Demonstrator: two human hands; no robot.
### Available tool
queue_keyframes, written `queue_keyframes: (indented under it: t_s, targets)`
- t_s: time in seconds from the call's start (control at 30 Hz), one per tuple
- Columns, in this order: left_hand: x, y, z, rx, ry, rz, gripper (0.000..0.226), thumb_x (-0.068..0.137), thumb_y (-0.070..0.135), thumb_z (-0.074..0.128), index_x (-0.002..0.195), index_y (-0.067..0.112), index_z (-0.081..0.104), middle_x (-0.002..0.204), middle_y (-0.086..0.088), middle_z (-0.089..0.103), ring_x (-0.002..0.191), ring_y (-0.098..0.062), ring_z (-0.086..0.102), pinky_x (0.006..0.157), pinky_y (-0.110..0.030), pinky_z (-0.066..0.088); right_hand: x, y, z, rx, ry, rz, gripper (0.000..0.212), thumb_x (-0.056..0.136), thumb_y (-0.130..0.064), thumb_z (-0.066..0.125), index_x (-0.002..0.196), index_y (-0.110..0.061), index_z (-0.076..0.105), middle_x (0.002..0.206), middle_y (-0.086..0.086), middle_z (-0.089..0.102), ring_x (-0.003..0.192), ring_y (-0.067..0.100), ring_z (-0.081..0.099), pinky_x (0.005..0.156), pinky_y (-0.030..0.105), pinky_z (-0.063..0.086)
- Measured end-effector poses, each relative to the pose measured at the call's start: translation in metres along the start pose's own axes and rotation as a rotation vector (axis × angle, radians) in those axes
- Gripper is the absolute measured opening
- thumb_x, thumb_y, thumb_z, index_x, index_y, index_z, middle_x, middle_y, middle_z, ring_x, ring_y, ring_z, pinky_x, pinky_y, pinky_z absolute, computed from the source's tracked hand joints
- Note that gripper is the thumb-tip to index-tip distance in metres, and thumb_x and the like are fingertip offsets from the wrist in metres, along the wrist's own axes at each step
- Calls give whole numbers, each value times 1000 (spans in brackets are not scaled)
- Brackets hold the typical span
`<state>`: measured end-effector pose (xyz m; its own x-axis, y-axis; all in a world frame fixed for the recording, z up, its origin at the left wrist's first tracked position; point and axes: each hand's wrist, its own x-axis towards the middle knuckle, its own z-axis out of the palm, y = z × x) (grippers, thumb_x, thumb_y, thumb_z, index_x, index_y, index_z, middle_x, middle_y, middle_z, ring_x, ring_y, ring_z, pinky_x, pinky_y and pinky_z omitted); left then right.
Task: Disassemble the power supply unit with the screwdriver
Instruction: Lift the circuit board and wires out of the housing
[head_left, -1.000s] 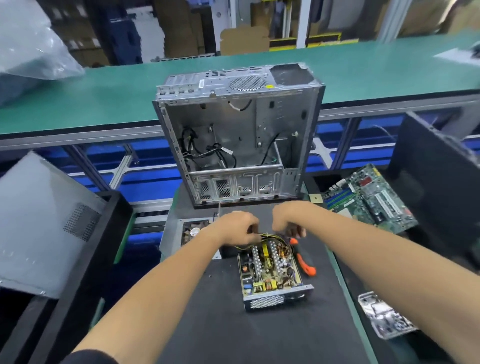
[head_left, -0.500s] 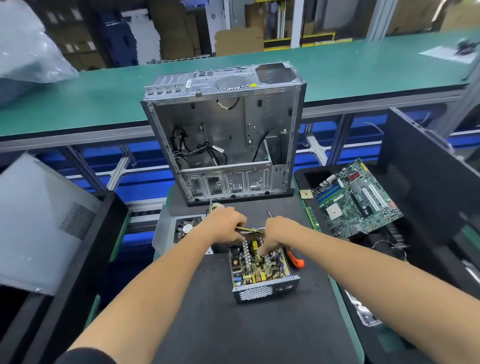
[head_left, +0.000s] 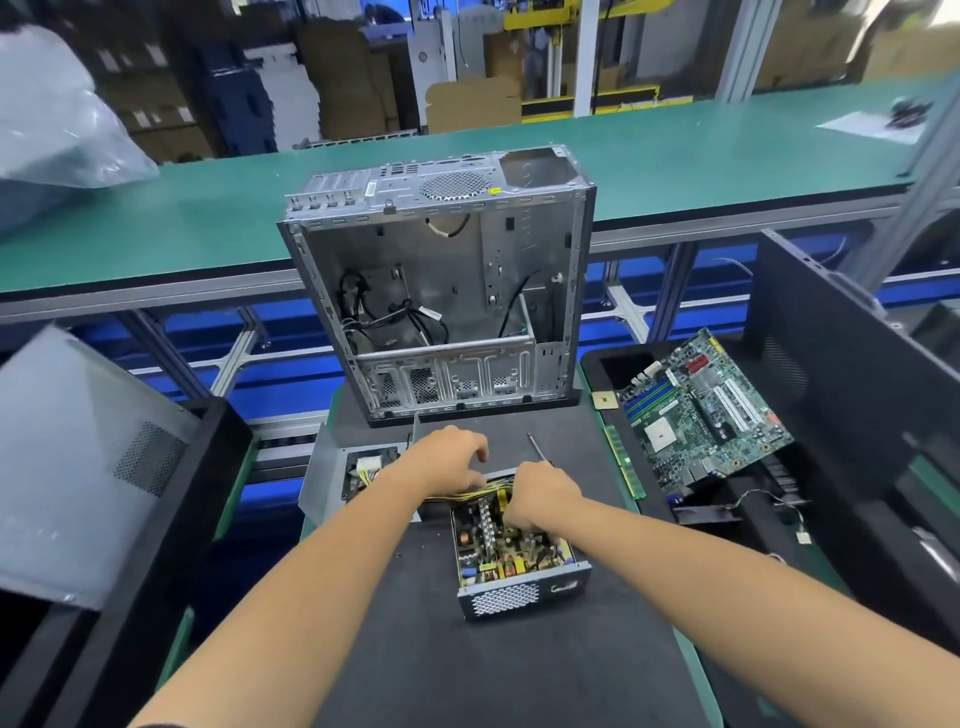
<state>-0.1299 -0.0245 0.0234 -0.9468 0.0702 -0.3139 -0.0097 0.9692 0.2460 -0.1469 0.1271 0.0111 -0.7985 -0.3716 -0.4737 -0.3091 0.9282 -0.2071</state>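
Note:
The power supply unit lies open on the black mat, its circuit board exposed and its perforated end facing me. My left hand grips the yellow and black cable bundle at the unit's far end. Beside it, my right hand curls its fingers down onto the far end of the board. The screwdriver lies on the mat behind my right hand. Only its thin shaft shows; the handle is hidden by my hand.
The unit's grey cover with its fan lies to the left. An empty computer case stands just behind the hands. A black bin on the right holds a motherboard; a memory stick lies alongside. A grey side panel leans at left.
My right hand has moved from the unit's far edge by the screwdriver onto the circuit board. My left hand stays on the cables. The view has shifted slightly.

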Motion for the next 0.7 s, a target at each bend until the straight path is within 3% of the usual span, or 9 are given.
queue_keyframes:
  t_s: [0.1, 0.2, 0.4, 0.53, 0.63, 0.7]
  targets:
    - [5, 6, 4, 49, -19, -2, 12, 85, 22, 65, 90, 12, 69, 93, -6, 68, 89, -24, 61, 77, -37, 52, 0, 1, 3, -26, 31, 0, 20, 80, -26, 66, 89, -14, 54, 94, 3, 63, 83, 24, 61, 65, 30, 45]
    - [5, 9, 6, 74, -51, -20, 15, 88, 15, 58, 82, 5, 68, 85, -12, 67, 79, -30, 62, 73, -41, 54, 1, 0, 8, -29, 59, -7, 15, 81, -10, 61, 96, -12, 59, 104, 8, 66, 95, 26, 64, 65, 30, 46]
    - [3, 11, 13, 65, -79, -48, 22, 91, 11, 50, 74, 1, 60, 80, -19, 62, 64, -27, 48, 62, -36, 45, -3, -2, 7, -18, 93, -50, 21, 80, -2, 60, 100, -7, 60, 106, 11, 64, 95, 27, 64, 62, 30, 46]
    - [3, 8, 12, -5, -51, -38, 38, 92, 15, 52, 56, 13, 44, 61, -5, 45, 60, -21, 39, 60, -31, 36, -8, -1, 3, -12, 122, -66, 21, 80, -1, 60, 101, -7, 60, 102, 9, 65, 92, 25, 64, 61, 29, 47]
    - [3, 0, 10, -58, -44, -33, 24, 92, 23, 57, 69, 18, 62, 74, 2, 63, 67, -12, 52, 70, -28, 42, -14, -3, 1, -43, 155, -123, 18, 80, -2, 60, 97, -7, 60, 100, 9, 67, 92, 27, 65, 60, 30, 46]
    - [2, -4, 9, -88, -35, -45, 22, 92, 25, 59, 72, 19, 66, 66, 12, 63, 57, -3, 52, 65, -24, 42, -18, -6, -3, -50, 180, -158, 13, 80, -4, 60, 91, -9, 58, 99, 10, 66, 93, 28, 65, 60, 31, 45]
